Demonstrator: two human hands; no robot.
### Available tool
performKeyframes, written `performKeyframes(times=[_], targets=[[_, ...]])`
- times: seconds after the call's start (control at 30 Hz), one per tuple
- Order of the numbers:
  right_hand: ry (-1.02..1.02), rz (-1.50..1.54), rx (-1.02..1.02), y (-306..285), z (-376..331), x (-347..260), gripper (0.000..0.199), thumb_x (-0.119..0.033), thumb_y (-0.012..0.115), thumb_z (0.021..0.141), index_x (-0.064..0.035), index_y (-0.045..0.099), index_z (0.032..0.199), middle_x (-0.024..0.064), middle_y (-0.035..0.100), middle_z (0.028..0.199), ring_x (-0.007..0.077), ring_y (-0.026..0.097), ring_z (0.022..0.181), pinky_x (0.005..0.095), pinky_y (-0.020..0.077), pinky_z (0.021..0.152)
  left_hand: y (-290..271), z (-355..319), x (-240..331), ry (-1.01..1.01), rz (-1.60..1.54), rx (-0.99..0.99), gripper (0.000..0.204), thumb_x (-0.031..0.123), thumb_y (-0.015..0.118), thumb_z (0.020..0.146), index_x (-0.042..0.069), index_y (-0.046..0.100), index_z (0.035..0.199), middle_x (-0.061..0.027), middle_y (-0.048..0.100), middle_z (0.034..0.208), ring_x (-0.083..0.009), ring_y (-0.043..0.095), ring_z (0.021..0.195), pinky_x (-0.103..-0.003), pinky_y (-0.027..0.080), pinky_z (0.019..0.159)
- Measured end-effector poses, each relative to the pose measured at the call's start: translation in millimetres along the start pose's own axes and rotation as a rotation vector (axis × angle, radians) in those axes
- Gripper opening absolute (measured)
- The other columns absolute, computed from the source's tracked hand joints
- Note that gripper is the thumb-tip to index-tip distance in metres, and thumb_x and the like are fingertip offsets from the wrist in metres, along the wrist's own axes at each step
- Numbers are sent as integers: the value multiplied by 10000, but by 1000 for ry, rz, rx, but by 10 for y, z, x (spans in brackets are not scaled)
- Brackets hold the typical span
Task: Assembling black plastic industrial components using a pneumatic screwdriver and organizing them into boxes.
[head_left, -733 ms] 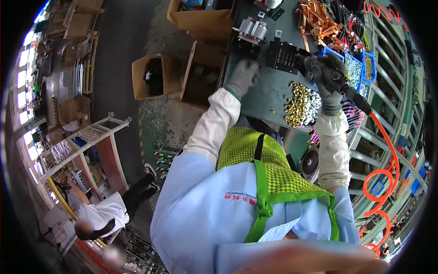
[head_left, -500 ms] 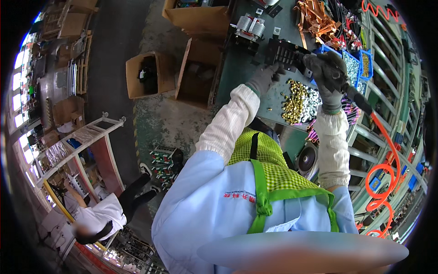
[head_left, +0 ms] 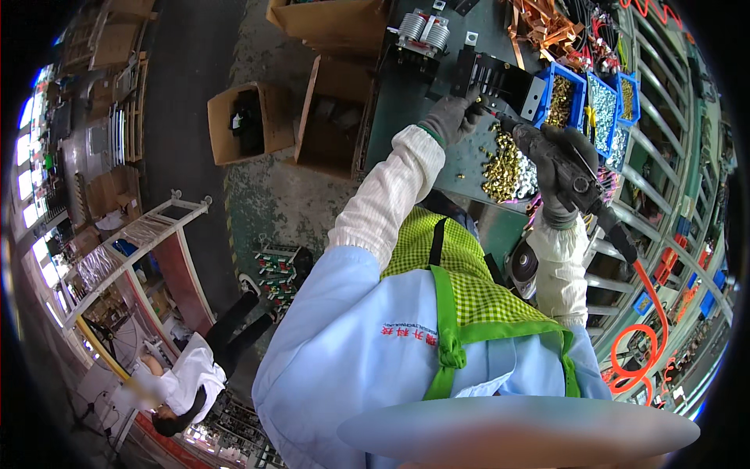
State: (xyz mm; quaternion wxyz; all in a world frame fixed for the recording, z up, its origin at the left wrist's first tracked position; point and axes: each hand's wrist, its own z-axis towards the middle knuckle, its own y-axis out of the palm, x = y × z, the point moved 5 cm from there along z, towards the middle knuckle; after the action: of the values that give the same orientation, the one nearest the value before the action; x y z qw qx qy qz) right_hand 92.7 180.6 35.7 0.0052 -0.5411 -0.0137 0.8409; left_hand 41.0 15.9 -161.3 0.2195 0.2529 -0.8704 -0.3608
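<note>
My right hand (head_left: 569, 168), in a dark grey glove, is wrapped round a black air screwdriver (head_left: 539, 148). An orange coiled hose trails from its rear end. The tool's tip points left and meets the fingertips of my left hand (head_left: 451, 119). That gloved hand is closed in a pinch, with a small brass-coloured fastener (head_left: 479, 99) at its fingertips. Just beyond both hands a black slotted metal bracket (head_left: 512, 84) lies on the dark workbench (head_left: 406, 105). A pile of brass-coloured fasteners (head_left: 501, 168) lies below the tool, beside silvery ones (head_left: 527, 180).
Blue bins (head_left: 580, 98) of small fasteners stand at the right, near copper strips (head_left: 539, 27). A coil-like component (head_left: 422, 37) sits at the far left of the bench. Cardboard boxes (head_left: 311, 117) stand left of it. The orange hose (head_left: 658, 313) hangs at right. Another person (head_left: 191, 383) is at lower left.
My right hand has drawn the screwdriver back from over the bracket, toward me, and its tip is now at my left fingertips. A blue bin of brass-coloured fasteners has come into sight.
</note>
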Motion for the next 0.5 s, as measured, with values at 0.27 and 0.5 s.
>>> performKeyframes(times=[0.27,0.5], targets=[[47,73,13,-3,12,100,584,-88,748,829,-12,437,1318,192,613,1187,284,619,1118,396,492,985,47,43,-102,49,-232,-95,296,347,651,931,53,620,909,19,540,718,-68,478,563,-172,338,434],[60,-77,-3,-25,49,83,555,-129,730,851,-8,436,1306,177,610,1155,283,619,1098,392,488,964,49,-8,-168,121,-347,-144,304,341,661,919,40,624,906,29,530,728,-54,489,609,-148,384,461]])
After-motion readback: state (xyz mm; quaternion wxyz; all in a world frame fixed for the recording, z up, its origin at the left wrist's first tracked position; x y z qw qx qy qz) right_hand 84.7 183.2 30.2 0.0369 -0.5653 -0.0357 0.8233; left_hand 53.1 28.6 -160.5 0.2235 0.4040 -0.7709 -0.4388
